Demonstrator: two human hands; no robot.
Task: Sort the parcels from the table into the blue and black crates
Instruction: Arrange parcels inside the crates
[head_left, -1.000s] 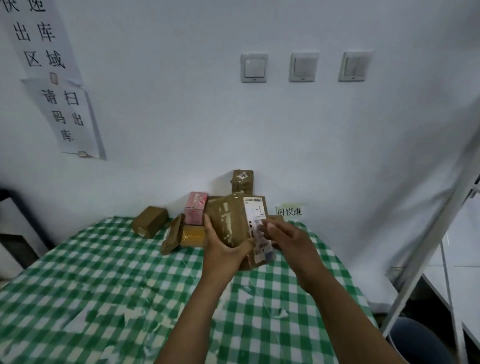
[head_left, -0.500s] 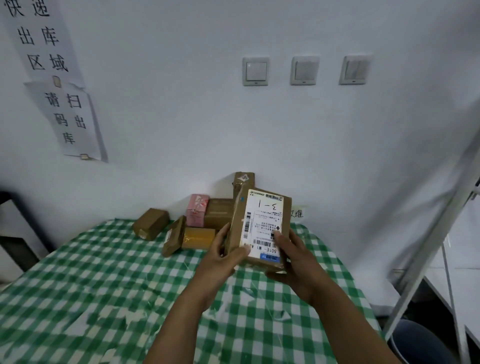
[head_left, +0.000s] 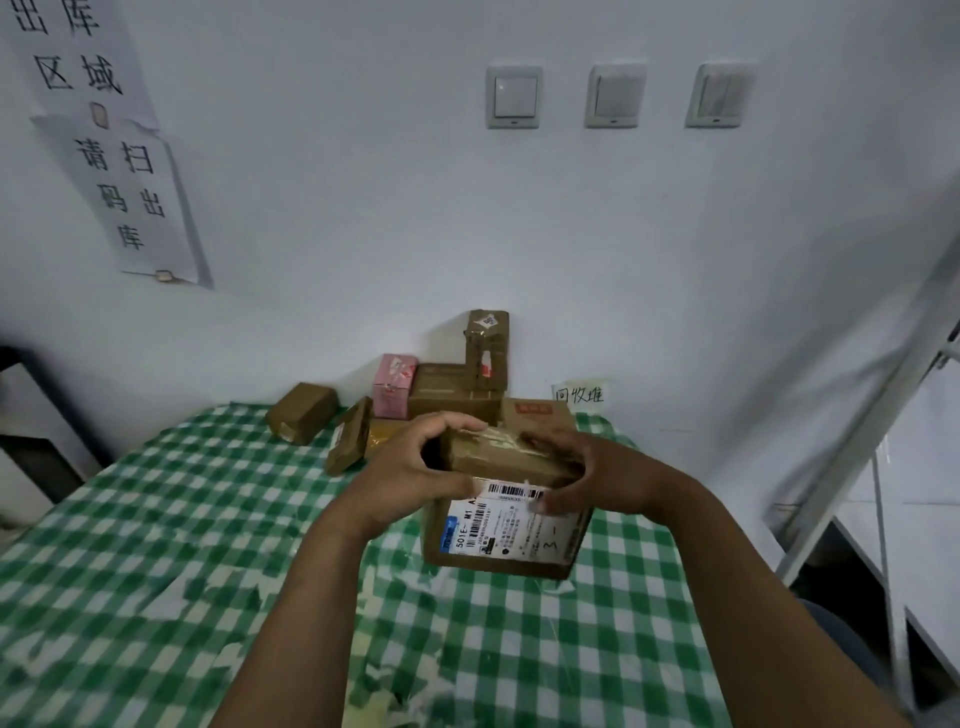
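Now holds the brown parcel (head_left: 506, 535) in both hands, near the middle of the green-checked counter (head_left: 156, 545). Grips its upper left edge with the left hand (head_left: 415, 467), fingers curled over the taped top. Clamps the upper right edge likewise with the right hand (head_left: 589, 478). Turns the white label (head_left: 511, 522) toward the camera. Cannot tell whether resting on the cloth or lifted. Behind, against the wall: a pink box (head_left: 395, 385) among brown boxes.

three wall switches (head_left: 615, 96), paper notices (head_left: 130, 202) at left, metal rack (head_left: 883, 410) at right.
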